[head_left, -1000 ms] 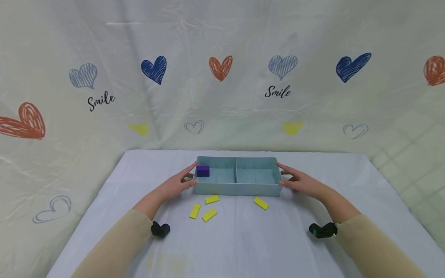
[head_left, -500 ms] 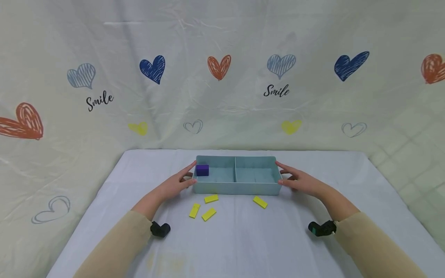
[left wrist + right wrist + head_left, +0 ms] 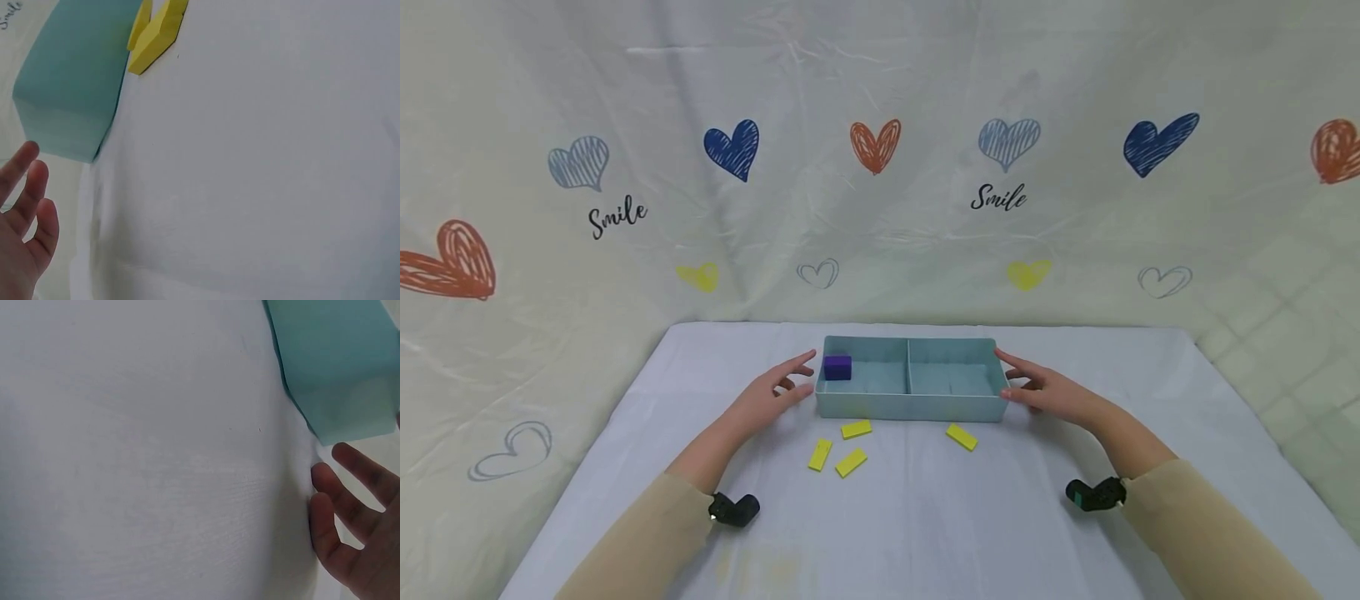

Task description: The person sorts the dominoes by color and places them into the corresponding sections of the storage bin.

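Observation:
A light teal two-compartment box (image 3: 910, 407) lies lengthwise across the table, with a purple block (image 3: 838, 367) in the left end of its left compartment. My left hand (image 3: 765, 402) is off the box's left end, its fingers spread and holding nothing; a small gap shows in the head view. At the other end, my right hand (image 3: 1051, 392) has its index fingertip and thumb against the box's right wall. In the right wrist view its other fingers (image 3: 324, 519) hang loosely bent near the cloth. No thing sits in the right compartment.
In front of the box lie several flat yellow blocks: three near its left half, including one yellow block (image 3: 852, 462), and a single yellow block (image 3: 962, 437) toward the right. White cloth (image 3: 910, 533) covers the table. A heart-printed curtain (image 3: 925, 233) hangs behind.
My left hand has let go of the box's left end and drawn back slightly to the left. My right hand, the box and the blocks stay where they were.

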`<state>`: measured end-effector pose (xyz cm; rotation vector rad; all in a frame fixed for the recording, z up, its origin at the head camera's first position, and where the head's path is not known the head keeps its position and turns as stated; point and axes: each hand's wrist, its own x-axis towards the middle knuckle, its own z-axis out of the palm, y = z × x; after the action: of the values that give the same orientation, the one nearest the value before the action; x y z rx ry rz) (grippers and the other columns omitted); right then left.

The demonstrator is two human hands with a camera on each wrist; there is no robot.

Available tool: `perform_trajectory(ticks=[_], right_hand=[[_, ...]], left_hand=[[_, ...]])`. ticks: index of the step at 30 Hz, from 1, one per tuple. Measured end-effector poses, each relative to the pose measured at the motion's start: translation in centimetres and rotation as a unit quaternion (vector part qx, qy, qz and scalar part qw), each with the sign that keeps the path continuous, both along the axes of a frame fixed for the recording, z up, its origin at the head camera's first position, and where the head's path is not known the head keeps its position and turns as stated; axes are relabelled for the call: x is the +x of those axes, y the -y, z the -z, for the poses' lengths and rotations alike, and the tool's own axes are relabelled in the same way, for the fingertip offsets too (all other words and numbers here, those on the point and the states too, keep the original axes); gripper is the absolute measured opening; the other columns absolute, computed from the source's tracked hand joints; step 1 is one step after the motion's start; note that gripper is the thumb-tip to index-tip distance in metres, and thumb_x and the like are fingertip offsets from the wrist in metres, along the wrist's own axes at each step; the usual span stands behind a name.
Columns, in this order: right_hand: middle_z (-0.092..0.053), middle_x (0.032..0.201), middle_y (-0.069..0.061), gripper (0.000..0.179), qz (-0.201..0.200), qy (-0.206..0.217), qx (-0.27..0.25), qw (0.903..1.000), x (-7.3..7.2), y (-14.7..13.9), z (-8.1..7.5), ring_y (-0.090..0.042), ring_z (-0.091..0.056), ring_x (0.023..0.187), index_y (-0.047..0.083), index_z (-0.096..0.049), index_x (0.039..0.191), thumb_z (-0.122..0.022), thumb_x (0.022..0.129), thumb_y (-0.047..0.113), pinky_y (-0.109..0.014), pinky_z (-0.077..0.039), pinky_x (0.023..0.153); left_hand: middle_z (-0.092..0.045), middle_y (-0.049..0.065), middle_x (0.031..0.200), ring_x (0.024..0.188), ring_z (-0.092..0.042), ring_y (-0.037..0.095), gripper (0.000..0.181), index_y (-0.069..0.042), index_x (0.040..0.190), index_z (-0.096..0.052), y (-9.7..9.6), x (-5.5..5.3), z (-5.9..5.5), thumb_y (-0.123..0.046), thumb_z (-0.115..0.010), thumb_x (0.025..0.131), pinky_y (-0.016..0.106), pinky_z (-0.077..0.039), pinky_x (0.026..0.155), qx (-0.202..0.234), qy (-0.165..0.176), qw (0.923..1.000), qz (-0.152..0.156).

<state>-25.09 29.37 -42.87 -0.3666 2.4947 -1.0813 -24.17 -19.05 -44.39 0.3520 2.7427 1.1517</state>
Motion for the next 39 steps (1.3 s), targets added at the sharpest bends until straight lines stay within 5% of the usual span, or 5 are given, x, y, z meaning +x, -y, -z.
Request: perform_trajectory(ticks=[12,18,27,39], right_hand=[[-0.036,0.15,-0.029,0.079,0.0,-0.004,-0.012,0.9999,0.2,0.1,-0.3,-0.038,-0.05,0.123,0.028,-0.015,0.16,-0.063,0.097,0.036,-0.04,-0.052,0.086],[-0.036,0.15,-0.029,0.08,0.0,-0.003,-0.011,0.9999,0.2,0.2,-0.3,-0.04,-0.049,0.125,0.028,-0.014,0.16,-0.062,0.098,0.037,-0.041,-0.052,0.087],[-0.036,0.15,-0.028,0.081,-0.001,-0.003,-0.008,1.0,0.2,0.0,-0.1,-0.04,-0.05,0.125,0.029,-0.015,0.16,-0.063,0.097,0.041,-0.041,-0.052,0.087],[-0.038,0.149,-0.026,0.08,0.011,-0.005,0.002,0.9999,-0.1,-0.3,0.5,-0.037,-0.051,0.123,0.03,-0.018,0.16,-0.064,0.096,0.043,-0.035,-0.051,0.085]], left_hand=[[-0.062,0.0,0.13,0.096,-0.055,0.018,0.062,-0.03,0.149,-0.047,0.2,2.3,-1.3,-0.041,-0.069,0.092,0.034,-0.049,0.08,0.01,-0.043,0.999,0.001],[-0.067,-0.003,0.121,0.091,-0.056,0.014,0.053,-0.027,0.141,-0.057,1.0,3.9,-0.9,-0.04,-0.072,0.091,0.034,-0.051,0.079,-0.011,-0.052,0.9985,0.011],[-0.067,-0.01,0.112,0.088,-0.056,0.011,0.048,-0.03,0.132,-0.065,1.0,6.2,-0.4,-0.045,-0.075,0.087,0.029,-0.05,0.072,-0.05,-0.015,0.9979,0.038],[-0.061,-0.018,0.1,0.074,-0.051,0.009,0.043,-0.033,0.125,-0.068,-1.2,7.4,0.6,-0.038,-0.079,0.084,0.026,-0.044,0.063,-0.123,0.012,0.9906,0.06]])
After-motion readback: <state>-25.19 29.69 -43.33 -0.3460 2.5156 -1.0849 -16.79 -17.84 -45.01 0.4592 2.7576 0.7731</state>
